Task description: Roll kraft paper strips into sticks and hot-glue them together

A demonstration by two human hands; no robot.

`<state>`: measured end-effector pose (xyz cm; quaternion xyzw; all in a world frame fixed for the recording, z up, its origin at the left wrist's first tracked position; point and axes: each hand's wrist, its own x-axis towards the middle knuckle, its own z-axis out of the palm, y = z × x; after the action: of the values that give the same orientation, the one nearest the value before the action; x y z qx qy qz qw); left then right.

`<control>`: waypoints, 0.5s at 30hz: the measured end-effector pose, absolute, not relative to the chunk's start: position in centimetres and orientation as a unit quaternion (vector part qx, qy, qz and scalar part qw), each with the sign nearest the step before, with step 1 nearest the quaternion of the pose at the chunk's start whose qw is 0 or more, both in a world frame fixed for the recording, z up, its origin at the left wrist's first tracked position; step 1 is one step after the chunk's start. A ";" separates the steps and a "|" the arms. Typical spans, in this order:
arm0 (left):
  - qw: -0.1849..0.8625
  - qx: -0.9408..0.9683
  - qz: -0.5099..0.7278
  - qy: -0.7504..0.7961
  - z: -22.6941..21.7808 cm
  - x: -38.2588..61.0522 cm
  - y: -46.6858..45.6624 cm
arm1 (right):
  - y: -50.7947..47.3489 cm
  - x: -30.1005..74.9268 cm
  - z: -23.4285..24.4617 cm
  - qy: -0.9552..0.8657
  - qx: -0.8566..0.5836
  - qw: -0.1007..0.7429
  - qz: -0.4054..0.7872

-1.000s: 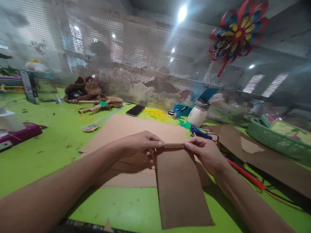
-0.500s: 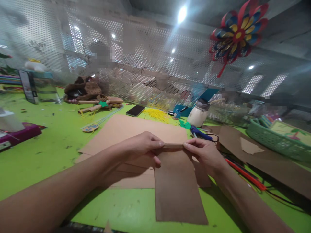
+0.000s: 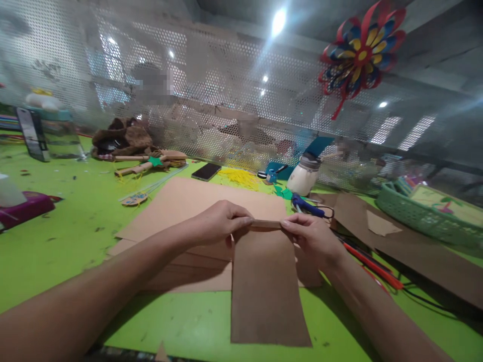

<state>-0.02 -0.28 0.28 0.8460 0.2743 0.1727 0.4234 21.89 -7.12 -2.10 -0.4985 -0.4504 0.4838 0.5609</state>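
The brown strip (image 3: 267,294) ran lengthwise toward the person, its far end raised between both hands over the pale paper sheets (image 3: 226,193), its near end above the green bench (image 3: 188,324). The left hand (image 3: 222,223) had its grip closed in a thumb-and-finger pinch on one corner of the narrow folded edge (image 3: 266,224); the right hand (image 3: 315,239) had an equally tight grip on the other corner. The step looked like turning or creasing that edge, and it called for both thumbs to press evenly and stay level, so the fold ran square to the strip's sides, with the middle, which neither thumb covered, pressed flat as well. Nothing seemed to block the hands, though the pale sheets beneath made a loose, layered backing that could slip under pressure. A red-orange tool (image 3: 373,264) lay just beside the right forearm, near enough to be nudged; whether they touched could not be told. Beyond the right hand lay a blue-handled tool (image 3: 309,207), with a white jar (image 3: 304,177) behind it. A phone (image 3: 206,171) and yellow shreds (image 3: 239,177) lay past the sheets, and a green basket (image 3: 426,218) stood off to the right.
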 end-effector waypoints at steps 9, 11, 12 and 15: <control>0.378 0.879 0.159 0.243 1.0 -0.7 0.4 | -7.3 21.9 -2.1 -0.512 -0.489 0.488 0.510; 0.391 0.875 0.148 0.245 0.8 -0.8 0.8 | -7.4 21.7 -1.9 -0.548 -0.498 0.449 0.500; 0.389 0.875 0.143 0.248 0.7 -0.9 0.9 | -7.6 21.5 -1.7 -0.566 -0.507 0.429 0.488; 0.363 0.886 0.136 0.254 0.7 -1.0 1.1 | -8.0 20.8 -1.1 -0.604 -0.533 0.389 0.448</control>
<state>-0.97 1.07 0.73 0.8860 0.2542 0.1362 0.3631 20.83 -7.99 -1.07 -0.5327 -0.6036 0.4478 0.3890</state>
